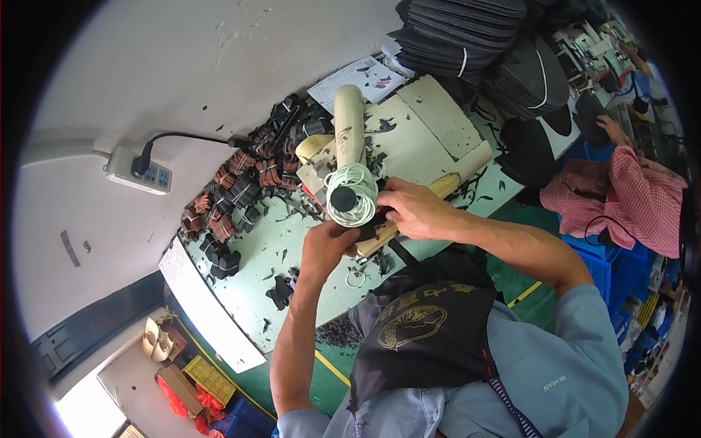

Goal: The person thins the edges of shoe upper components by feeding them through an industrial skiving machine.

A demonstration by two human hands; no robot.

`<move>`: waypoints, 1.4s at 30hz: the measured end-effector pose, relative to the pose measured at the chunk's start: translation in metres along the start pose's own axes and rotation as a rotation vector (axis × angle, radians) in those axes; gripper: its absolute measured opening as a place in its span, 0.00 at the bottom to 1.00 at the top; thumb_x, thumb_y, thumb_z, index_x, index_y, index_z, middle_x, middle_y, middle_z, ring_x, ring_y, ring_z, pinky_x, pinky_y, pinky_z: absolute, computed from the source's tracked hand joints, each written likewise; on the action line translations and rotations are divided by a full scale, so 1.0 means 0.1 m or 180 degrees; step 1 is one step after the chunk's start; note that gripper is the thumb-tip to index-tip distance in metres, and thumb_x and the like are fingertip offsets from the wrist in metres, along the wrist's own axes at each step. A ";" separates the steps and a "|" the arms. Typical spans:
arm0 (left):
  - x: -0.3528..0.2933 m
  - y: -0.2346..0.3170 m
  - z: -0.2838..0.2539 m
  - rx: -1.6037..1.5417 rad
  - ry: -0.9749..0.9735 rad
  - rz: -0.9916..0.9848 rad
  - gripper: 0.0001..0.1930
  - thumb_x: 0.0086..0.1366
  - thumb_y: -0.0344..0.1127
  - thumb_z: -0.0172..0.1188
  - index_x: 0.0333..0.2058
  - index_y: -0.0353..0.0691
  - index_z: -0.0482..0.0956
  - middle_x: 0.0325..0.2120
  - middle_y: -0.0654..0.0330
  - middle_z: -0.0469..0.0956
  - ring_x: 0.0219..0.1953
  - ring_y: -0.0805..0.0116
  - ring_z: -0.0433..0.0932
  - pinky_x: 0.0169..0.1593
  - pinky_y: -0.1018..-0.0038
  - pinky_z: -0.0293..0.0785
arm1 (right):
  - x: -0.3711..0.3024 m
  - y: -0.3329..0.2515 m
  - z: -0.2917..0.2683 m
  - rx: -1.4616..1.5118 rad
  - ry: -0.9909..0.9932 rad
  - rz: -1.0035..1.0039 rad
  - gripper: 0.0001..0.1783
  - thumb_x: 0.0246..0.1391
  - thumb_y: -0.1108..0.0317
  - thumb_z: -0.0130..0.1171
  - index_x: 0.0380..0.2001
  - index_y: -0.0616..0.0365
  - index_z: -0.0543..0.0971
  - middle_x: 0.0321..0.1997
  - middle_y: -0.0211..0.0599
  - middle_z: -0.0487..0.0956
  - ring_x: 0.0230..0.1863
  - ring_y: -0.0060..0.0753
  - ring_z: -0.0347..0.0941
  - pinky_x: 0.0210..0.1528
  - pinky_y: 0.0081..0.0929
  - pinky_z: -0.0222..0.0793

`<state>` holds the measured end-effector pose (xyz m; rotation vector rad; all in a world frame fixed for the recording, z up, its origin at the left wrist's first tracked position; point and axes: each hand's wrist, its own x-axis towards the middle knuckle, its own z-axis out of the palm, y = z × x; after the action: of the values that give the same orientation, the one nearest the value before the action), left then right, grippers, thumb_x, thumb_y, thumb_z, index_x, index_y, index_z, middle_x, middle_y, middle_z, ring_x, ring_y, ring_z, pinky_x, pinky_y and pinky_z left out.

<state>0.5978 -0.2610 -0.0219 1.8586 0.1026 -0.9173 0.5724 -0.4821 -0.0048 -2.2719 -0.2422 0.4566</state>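
Note:
My left hand (330,244) and my right hand (412,208) meet over the light green worktable (255,248), both closed on a small dark piece (380,217) lying on a wooden block (380,235). Just above the hands stands a spool of white cord (352,195) with a black core. A cream-coloured machine arm (349,124) rises behind the spool. What exactly the fingers pinch is hidden between them.
Piles of black and brown bundled parts (241,190) cover the table's left. Beige cardboard sheets (431,120) lie behind. Stacks of black soles (467,33) sit at the far end. A power strip (139,171) hangs on the wall. Another person in a red checked shirt (628,193) works at right.

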 end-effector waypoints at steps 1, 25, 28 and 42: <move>-0.04 -0.05 0.02 -0.0705 -0.0069 0.0123 0.12 0.59 0.29 0.61 0.41 0.30 0.80 0.26 0.57 0.82 0.20 0.74 0.78 0.25 0.79 0.75 | 0.00 -0.02 0.00 -0.0061 -0.0019 0.0228 0.10 0.48 0.76 0.58 0.36 0.59 0.79 0.40 0.41 0.75 0.44 0.46 0.72 0.49 0.38 0.68; -0.20 -0.21 0.36 -0.0398 0.1035 0.0475 0.10 0.61 0.31 0.60 0.38 0.30 0.79 0.24 0.54 0.82 0.27 0.72 0.82 0.33 0.77 0.76 | -0.21 0.01 -0.02 0.0121 0.0249 0.0065 0.15 0.48 0.79 0.59 0.42 0.59 0.76 0.39 0.41 0.76 0.41 0.48 0.73 0.44 0.37 0.69; -0.60 -0.23 0.64 -0.0832 0.0552 0.0183 0.13 0.62 0.30 0.60 0.44 0.31 0.77 0.31 0.55 0.83 0.33 0.72 0.81 0.39 0.78 0.75 | -0.48 -0.15 -0.09 0.0121 0.1139 -0.1126 0.20 0.45 0.81 0.57 0.45 0.61 0.73 0.34 0.41 0.75 0.37 0.46 0.73 0.40 0.37 0.70; -0.87 0.02 1.08 -0.0012 0.1181 0.1577 0.25 0.63 0.21 0.50 0.60 0.28 0.61 0.57 0.41 0.65 0.59 0.48 0.67 0.61 0.64 0.63 | -0.75 -0.33 0.53 0.3457 0.0390 0.0652 0.20 0.62 0.71 0.50 0.56 0.66 0.68 0.52 0.37 0.74 0.50 0.23 0.68 0.52 0.25 0.66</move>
<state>0.4780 -0.3224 0.0133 1.9093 -0.1266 -0.2294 0.4814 -0.4480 0.0049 -1.2448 0.2625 0.4064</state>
